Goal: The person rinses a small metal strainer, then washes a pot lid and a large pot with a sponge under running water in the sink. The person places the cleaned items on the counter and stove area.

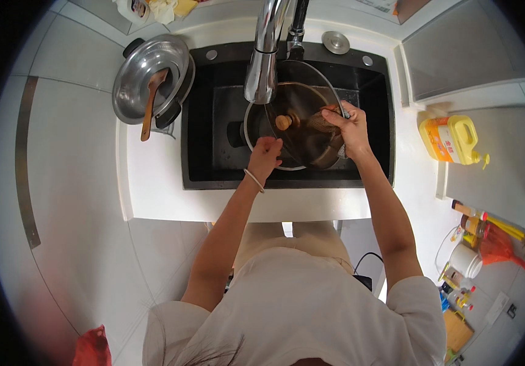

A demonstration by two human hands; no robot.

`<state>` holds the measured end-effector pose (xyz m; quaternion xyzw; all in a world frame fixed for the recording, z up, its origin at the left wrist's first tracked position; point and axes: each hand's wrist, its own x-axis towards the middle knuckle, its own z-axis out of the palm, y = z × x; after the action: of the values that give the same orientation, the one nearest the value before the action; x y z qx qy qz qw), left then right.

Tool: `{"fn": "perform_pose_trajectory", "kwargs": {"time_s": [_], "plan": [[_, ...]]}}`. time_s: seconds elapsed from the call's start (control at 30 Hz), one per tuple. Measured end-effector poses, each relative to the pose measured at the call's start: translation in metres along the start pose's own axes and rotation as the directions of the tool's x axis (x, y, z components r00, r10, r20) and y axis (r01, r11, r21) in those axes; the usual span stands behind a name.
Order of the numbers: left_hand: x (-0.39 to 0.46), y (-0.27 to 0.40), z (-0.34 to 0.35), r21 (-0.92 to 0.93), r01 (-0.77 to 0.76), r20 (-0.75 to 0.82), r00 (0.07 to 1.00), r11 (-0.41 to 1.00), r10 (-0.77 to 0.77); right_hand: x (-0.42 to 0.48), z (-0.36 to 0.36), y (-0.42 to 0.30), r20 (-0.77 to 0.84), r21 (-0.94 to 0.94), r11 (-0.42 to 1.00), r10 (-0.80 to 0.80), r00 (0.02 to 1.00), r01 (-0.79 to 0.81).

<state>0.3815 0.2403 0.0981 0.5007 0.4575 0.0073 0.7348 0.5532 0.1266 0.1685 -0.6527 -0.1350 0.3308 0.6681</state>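
Note:
My right hand (pixel 354 130) grips the right rim of a tinted glass pot lid (pixel 306 78) with a wooden knob (pixel 284 122). A mesh-textured scrubbing cloth (pixel 326 122) is in that hand too, partly seen through the glass. The lid is tilted above a round pot (pixel 255 123) with a dark side handle, which sits in the black sink (pixel 287 184). Low at the lid's left edge is my left hand (pixel 266 155), its fingers curled; whether they touch the glass is unclear. A chrome faucet (pixel 262 73) hangs over the pot.
Left of the sink, a steel pan (pixel 127 98) holds a wooden spatula (pixel 149 107). A metal sink strainer (pixel 335 42) lies behind the basin. On the right counter are a yellow detergent jug (pixel 450 139), a red funnel (pixel 498 244) and a white tub (pixel 465 261).

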Motion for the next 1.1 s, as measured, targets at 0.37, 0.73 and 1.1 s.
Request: {"fn": "perform_pose_trajectory", "kwargs": {"time_s": [0.37, 0.73, 1.1], "plan": [[0.015, 0.004, 0.004, 0.019, 0.088, 0.096, 0.991, 0.996, -0.089, -0.058, -0.036, -0.023, -0.262, 0.315, 0.948, 0.056, 0.964, 0.030], [0.045, 0.056, 0.018, -0.258, -0.077, 0.210, 0.969, 0.963, 0.134, -0.076, -0.074, 0.017, -0.332, 0.602, 0.788, 0.103, 0.938, 0.126], [0.017, 0.070, 0.029, -0.098, -0.201, -0.024, 0.980, 0.975, 0.200, -0.070, -0.089, 0.031, -0.228, 0.695, 0.714, 0.107, 0.968, 0.085]]}}
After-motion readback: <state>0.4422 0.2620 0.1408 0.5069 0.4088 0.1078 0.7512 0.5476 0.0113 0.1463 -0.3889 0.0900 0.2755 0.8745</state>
